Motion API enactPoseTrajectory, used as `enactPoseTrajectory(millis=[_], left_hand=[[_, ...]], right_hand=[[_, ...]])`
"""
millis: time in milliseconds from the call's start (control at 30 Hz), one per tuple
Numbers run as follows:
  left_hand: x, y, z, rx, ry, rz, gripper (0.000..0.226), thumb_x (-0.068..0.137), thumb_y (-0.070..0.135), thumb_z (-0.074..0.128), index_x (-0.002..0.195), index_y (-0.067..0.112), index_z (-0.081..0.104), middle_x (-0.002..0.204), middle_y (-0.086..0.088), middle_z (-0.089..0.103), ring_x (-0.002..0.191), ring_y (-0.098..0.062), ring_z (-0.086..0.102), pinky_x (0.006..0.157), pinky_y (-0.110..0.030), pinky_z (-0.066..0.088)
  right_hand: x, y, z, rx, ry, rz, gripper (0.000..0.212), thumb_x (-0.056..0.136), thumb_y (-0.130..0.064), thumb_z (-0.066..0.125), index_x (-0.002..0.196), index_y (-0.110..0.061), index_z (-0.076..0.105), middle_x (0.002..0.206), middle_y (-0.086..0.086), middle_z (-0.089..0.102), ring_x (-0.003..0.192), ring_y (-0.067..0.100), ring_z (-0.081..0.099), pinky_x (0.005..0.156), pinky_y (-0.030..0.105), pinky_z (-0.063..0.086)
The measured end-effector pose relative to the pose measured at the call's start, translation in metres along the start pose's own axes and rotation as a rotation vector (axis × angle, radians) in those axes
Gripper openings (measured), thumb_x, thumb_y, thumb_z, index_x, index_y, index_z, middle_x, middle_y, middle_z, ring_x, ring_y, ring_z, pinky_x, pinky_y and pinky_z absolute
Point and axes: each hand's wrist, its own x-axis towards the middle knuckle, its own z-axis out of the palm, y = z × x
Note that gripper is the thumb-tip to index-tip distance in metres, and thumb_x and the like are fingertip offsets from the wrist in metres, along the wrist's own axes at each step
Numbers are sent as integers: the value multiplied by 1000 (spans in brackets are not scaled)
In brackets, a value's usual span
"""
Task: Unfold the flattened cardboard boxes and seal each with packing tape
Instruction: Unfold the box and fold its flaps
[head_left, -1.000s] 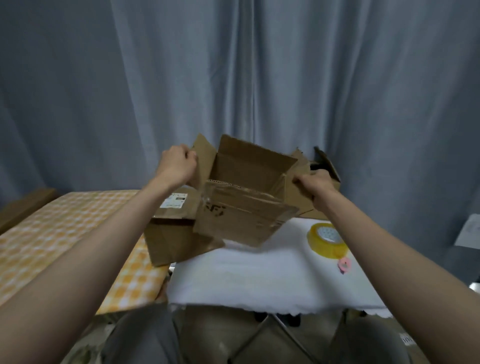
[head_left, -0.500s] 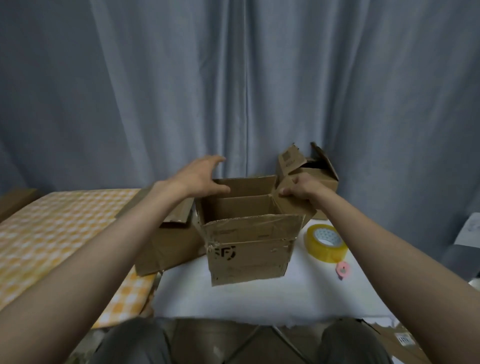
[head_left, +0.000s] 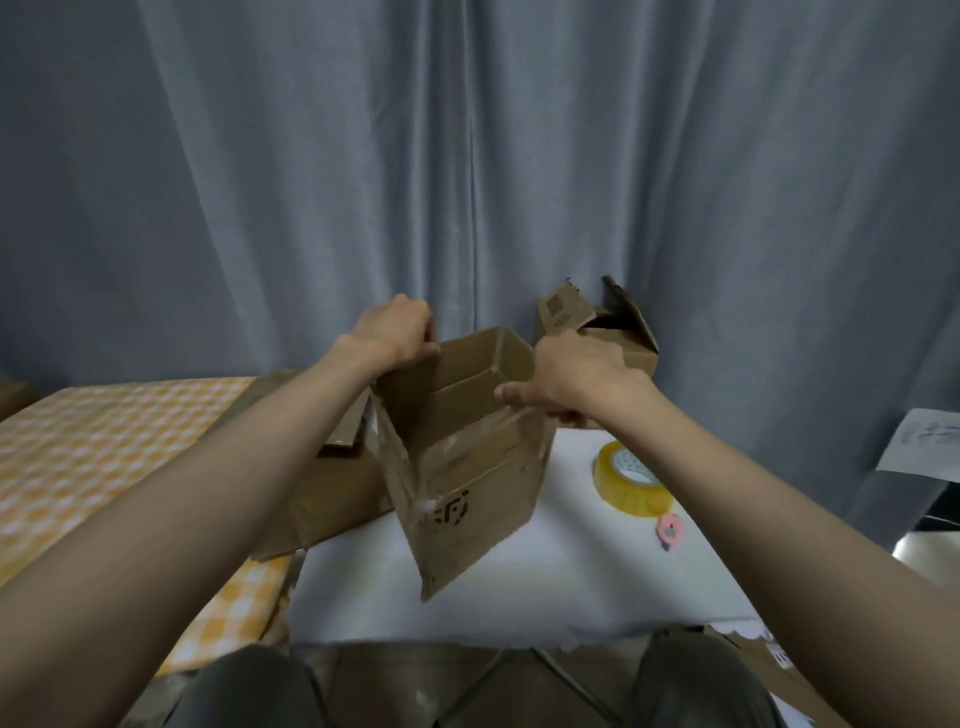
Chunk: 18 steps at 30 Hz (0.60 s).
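- While both hands grip its top edges, box (head_left: 467, 467) hangs tilted: left hand (head_left: 395, 332), right hand (head_left: 566, 374).
- Light, stiff-ish cardboard; hold near corners.

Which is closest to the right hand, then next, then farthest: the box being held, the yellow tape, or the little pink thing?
1. Held box: the right hand grips its right side.
2. Yellow tape roll: on the white table, below the hand.
3. Pink thing: just past the tape, nearer the table's edge.

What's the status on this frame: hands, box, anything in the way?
Left hand grips the box's left top edge, right hand its right. Box opened up, held tilted above the white table, untaped. Tape roll lying to the right, nothing blocking.
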Motion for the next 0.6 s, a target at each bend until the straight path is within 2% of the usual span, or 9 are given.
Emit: enactPoseTrajectory(millis=[67,133,267,333,400,467,533,600], left_hand=[[-2,1,-1,-48,11,-35,23,92,30,69,102,9,73,108,-13,68,98,-31,64,75,-34,47],[-4,2,0,-117,-3,-70,21,91,26,71,97,6,74,102,-14,71,91,-28,65,71,-32,45],[-13,0,-2,-249,-24,-127,22,89,23,72,81,3,74,71,-6,65,65,-17,57,62,-28,41],[-19,-8,-3,-343,-18,-194,25,90,21,71,71,5,68,62,-4,60,58,-16,55,56,-26,42],[-28,-22,-1,-471,-12,-276,25,89,20,73,69,5,66,65,-7,63,60,-17,58,60,-28,49],[-41,-34,3,-631,-33,-354,21,88,17,73,78,0,68,72,-11,67,63,-20,61,62,-29,54],[-56,-39,10,-742,-72,-411,18,92,16,70,81,3,64,74,-8,64,65,-16,59,55,-24,48],[-67,-40,21,-833,-95,-451,18,95,14,65,80,6,60,75,-5,61,67,-13,57,52,-20,43]], right_hand=[[-6,-6,5,68,-118,41,66,89,-71,48,79,-9,68,62,1,73,56,14,71,76,31,57],[-8,-9,12,136,-132,65,64,94,-65,47,84,-5,68,59,6,72,53,16,71,77,34,60],[-2,-4,23,513,-113,86,31,100,-26,56,89,1,66,73,15,73,56,25,72,64,37,63],[4,9,25,657,-32,117,20,96,-16,58,87,1,65,76,16,72,57,26,72,58,35,62],[12,26,25,742,92,163,18,94,-13,57,82,-1,62,75,14,69,60,28,70,58,38,61],[19,46,26,761,203,223,24,93,-10,52,69,-6,54,67,10,58,57,25,58,49,31,51],[24,63,33,798,248,285,34,93,-7,51,60,-12,44,61,7,49,54,21,48,46,26,38],[28,74,46,816,222,335,38,94,-14,58,59,-12,45,68,9,53,62,24,51,53,27,40]])
